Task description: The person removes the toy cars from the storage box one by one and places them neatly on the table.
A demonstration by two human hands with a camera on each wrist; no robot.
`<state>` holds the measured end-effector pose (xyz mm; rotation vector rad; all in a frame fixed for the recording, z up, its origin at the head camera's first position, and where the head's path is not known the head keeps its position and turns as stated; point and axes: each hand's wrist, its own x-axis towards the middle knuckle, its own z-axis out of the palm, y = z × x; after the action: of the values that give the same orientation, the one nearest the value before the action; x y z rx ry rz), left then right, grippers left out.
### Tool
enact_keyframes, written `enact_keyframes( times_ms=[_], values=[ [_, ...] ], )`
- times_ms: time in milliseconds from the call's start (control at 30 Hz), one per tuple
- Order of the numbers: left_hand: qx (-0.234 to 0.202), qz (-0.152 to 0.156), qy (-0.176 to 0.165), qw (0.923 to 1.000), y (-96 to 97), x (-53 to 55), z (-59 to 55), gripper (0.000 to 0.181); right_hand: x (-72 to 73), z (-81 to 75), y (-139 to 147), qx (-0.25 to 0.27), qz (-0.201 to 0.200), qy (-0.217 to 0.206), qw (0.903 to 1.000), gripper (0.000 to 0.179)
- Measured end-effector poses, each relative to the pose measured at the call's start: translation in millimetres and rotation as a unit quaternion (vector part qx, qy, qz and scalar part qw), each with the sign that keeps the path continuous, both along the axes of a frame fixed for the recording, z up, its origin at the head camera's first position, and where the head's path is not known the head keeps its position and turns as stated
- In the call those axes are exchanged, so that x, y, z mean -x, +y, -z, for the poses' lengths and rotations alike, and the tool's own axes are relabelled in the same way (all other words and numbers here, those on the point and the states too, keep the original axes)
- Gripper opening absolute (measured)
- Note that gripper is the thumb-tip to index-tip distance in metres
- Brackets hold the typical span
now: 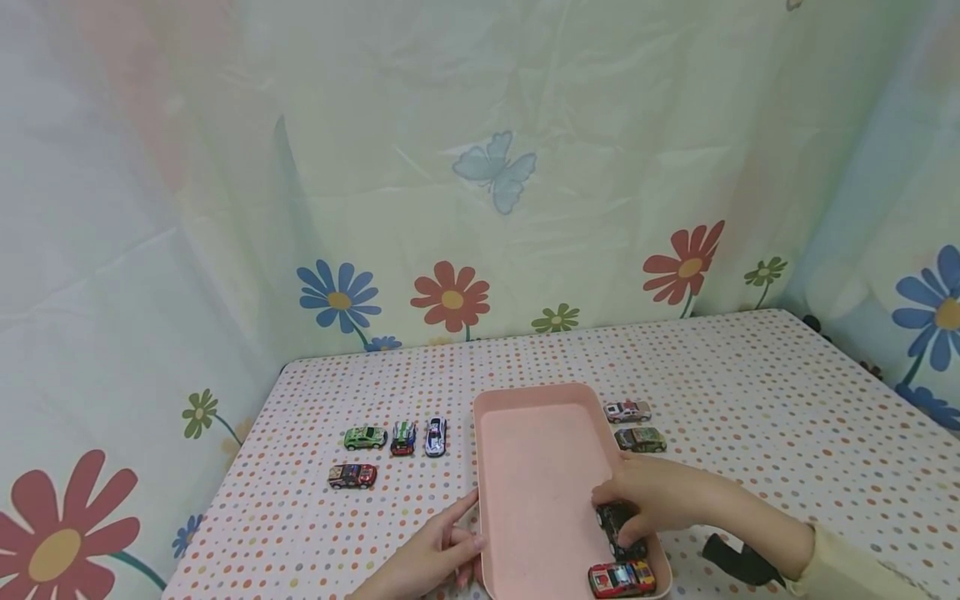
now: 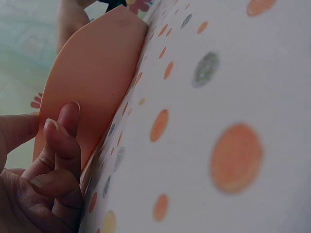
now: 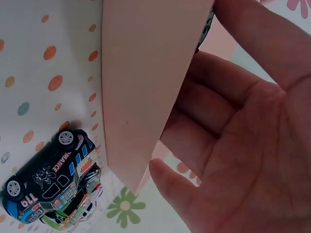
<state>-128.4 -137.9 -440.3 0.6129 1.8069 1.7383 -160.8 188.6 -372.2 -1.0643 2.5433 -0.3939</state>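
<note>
A pink tray (image 1: 543, 467) stands on the dotted table. My right hand (image 1: 663, 493) reaches over its right wall and grips a black toy car (image 1: 611, 525) inside, near the front right corner. In the right wrist view, the tray wall hides most of that car and my fingertips. Just in front of it, a red and yellow toy car (image 1: 622, 578) lies in the tray. My left hand (image 1: 431, 550) is at the tray's left side. Its fingertips touch the outer wall (image 2: 92, 73) in the left wrist view, with the fingers loosely bent.
Left of the tray are a green toy car (image 1: 365, 437), a green-white one (image 1: 402, 437), a white-blue one (image 1: 436, 437) and a dark red one (image 1: 352, 476). On its right are a white-red car (image 1: 627, 411) and a dark, multicoloured car (image 1: 641, 439). A flowered curtain (image 1: 600, 167) hangs behind.
</note>
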Motion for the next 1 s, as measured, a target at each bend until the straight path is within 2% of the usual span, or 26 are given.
enact_keyframes(
  times_ms=[267,600,867,1000],
  values=[
    [-0.013,0.005,0.002,0.9999,0.5,1.3,0.4,0.066,0.9,-0.7,0.1,0.004,0.016,-0.019,0.9997,0.033],
    [0.003,-0.006,0.012,0.9999,-0.2,-0.2,1.6,0.065,-2.6,-2.6,2.4,0.023,0.026,-0.018,0.9992,0.031],
    [-0.002,0.000,-0.006,1.0000,0.2,1.1,1.0,0.067,-2.1,-3.5,3.2,0.026,0.021,-0.026,0.9991,0.037],
    [0.000,-0.003,0.004,1.0000,0.3,0.2,1.5,0.066,-1.7,-3.9,3.9,0.025,0.013,-0.021,0.9994,0.037]
  ],
)
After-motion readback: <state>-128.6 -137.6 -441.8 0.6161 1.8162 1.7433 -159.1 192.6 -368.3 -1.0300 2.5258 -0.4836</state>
